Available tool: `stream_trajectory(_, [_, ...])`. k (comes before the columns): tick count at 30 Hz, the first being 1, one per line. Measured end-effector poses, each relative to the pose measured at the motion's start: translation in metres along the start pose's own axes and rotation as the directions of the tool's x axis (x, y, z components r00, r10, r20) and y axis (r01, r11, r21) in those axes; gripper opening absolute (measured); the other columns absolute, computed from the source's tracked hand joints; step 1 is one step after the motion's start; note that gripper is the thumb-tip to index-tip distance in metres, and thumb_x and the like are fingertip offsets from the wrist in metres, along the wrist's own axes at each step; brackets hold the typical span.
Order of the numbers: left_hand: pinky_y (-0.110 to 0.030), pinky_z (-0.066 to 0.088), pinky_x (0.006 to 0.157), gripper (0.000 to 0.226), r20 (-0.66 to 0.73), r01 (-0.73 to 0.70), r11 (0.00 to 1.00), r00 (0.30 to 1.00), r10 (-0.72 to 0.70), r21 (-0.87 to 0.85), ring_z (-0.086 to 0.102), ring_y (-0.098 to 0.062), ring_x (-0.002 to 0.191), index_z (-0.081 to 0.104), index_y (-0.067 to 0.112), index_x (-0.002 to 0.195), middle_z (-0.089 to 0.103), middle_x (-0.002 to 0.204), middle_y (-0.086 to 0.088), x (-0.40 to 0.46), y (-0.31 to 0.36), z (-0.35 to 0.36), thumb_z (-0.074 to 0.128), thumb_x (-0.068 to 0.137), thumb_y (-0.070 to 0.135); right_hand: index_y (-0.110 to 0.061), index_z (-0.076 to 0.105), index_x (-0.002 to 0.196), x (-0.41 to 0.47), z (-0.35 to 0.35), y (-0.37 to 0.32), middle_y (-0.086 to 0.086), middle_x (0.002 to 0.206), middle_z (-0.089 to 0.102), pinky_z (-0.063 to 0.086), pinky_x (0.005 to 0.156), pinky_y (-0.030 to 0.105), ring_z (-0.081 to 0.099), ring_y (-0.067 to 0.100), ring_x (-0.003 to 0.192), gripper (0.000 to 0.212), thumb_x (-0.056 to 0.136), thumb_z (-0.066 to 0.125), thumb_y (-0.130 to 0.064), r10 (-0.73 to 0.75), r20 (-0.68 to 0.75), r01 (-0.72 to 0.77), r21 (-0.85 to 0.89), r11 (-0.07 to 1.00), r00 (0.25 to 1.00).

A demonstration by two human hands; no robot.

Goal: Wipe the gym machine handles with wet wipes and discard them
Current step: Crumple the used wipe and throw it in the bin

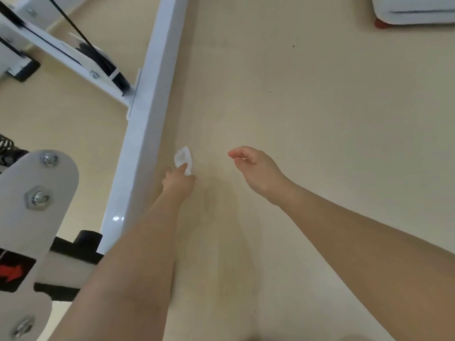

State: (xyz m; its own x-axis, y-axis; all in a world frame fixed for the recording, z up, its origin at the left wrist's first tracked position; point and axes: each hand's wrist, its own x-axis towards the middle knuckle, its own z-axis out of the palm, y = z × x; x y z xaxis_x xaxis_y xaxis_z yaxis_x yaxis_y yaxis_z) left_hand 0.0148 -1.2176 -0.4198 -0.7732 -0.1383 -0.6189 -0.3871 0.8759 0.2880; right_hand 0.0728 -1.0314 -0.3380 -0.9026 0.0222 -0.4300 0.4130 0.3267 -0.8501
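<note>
A small crumpled white wet wipe [182, 158] is pinched between the fingers of my left hand [178, 180], low over the beige floor and just right of the white frame bar [147, 114] of the gym machine. My right hand [254, 168] hovers to the right of it, fingers loosely curled and holding nothing. No machine handle is visible in the head view.
The white machine frame runs diagonally from top centre to lower left, with a pulley and black cable [103, 60] at upper left. A white bracket plate with bolts [37, 193] fills the lower left. A white object with a red foot [413, 11] sits at top right on the beige floor [320, 107].
</note>
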Motion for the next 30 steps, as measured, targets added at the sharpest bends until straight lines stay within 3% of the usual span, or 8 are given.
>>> stream_trajectory(6, [-0.036,0.033,0.100,0.039,-0.020,-0.108,0.994,0.994,0.108,0.004,0.040,-0.038,0.125,0.041,-0.009,0.130,0.038,0.139,-0.026,0.000,0.017,0.011,0.035,0.096,0.009,-0.017,0.058,0.120,0.003,-0.008,0.018,-0.002,0.128,0.056,0.035,0.092,0.018,0.050,0.012,0.115,0.029,0.097,0.041,-0.014,0.028,-0.025,-0.028,-0.003,1.000,0.999])
stream_trajectory(10, [-0.030,0.036,0.101,0.036,-0.111,-0.265,0.942,0.963,0.247,-0.205,0.048,-0.024,0.120,0.050,0.007,0.129,0.050,0.134,-0.010,-0.034,0.050,0.030,0.042,0.095,0.015,-0.018,0.058,0.119,-0.007,-0.030,0.032,-0.002,0.128,0.055,0.035,0.091,0.019,0.050,0.012,0.116,0.031,0.097,0.037,-0.011,0.041,-0.096,-0.039,0.023,0.999,0.995])
stream_trajectory(13, [-0.014,0.042,0.065,0.022,-0.129,-0.322,0.844,0.947,0.295,-0.429,0.054,-0.007,0.076,0.065,0.017,0.102,0.061,0.093,0.006,-0.073,0.089,0.043,0.046,0.092,0.022,-0.017,0.055,0.122,-0.022,-0.055,0.045,-0.002,0.131,0.050,0.035,0.088,0.020,0.048,0.012,0.111,0.034,0.096,0.035,-0.007,0.036,-0.159,-0.034,0.013,0.999,0.987])
stream_trajectory(15, [-0.009,0.036,0.052,0.014,-0.114,-0.356,0.769,0.929,0.351,-0.530,0.048,-0.004,0.063,0.063,0.018,0.087,0.056,0.077,0.011,-0.103,0.119,0.049,0.051,0.090,0.021,-0.016,0.048,0.131,-0.037,-0.081,0.054,0.000,0.140,0.041,0.031,0.098,0.019,0.040,0.012,0.125,0.038,0.096,0.036,-0.007,-0.001,-0.191,0.000,-0.005,1.000,0.982])
stream_trajectory(19, [-0.007,0.038,0.054,0.015,-0.086,-0.476,0.673,0.846,0.526,-0.565,0.050,-0.005,0.064,0.056,0.024,0.078,0.056,0.083,0.011,-0.167,0.186,0.057,0.059,0.086,0.012,-0.023,0.034,0.141,-0.080,-0.152,0.063,-0.004,0.149,0.030,0.025,0.107,0.023,0.030,0.011,0.135,0.042,0.099,0.038,-0.020,0.018,-0.213,0.018,0.162,0.987,0.977])
stream_trajectory(21, [-0.011,0.042,0.060,0.016,-0.049,-0.524,0.638,0.793,0.607,-0.564,0.053,-0.010,0.066,0.057,0.023,0.083,0.058,0.087,0.007,-0.203,0.223,0.065,0.060,0.085,0.007,-0.020,0.041,0.137,-0.110,-0.194,0.068,-0.002,0.138,0.044,0.035,0.105,0.030,0.043,0.015,0.126,0.039,0.098,0.041,-0.026,0.031,-0.210,0.024,0.255,0.967,0.977])
stream_trajectory(25, [-0.015,0.045,0.062,0.019,0.032,-0.576,0.595,0.703,0.711,-0.561,0.057,-0.008,0.069,0.060,0.023,0.089,0.060,0.093,0.007,-0.289,0.298,0.100,0.061,0.083,0.005,-0.013,0.056,0.105,-0.202,-0.287,0.082,0.000,0.095,0.061,0.048,0.074,0.027,0.060,0.015,0.079,0.014,0.092,0.053,-0.015,0.073,-0.295,0.063,0.427,0.902,0.953])
stream_trajectory(30, [-0.014,0.046,0.066,0.021,0.185,-0.610,0.572,0.579,0.794,-0.548,0.056,-0.009,0.076,0.058,0.017,0.100,0.058,0.095,0.007,-0.440,0.388,0.133,0.061,0.085,0.003,-0.016,0.053,0.078,-0.350,-0.411,0.074,0.000,0.078,0.059,0.047,0.071,0.026,0.057,0.015,0.069,0.016,0.084,0.056,-0.001,0.174,-0.438,0.053,0.460,0.886,0.882])
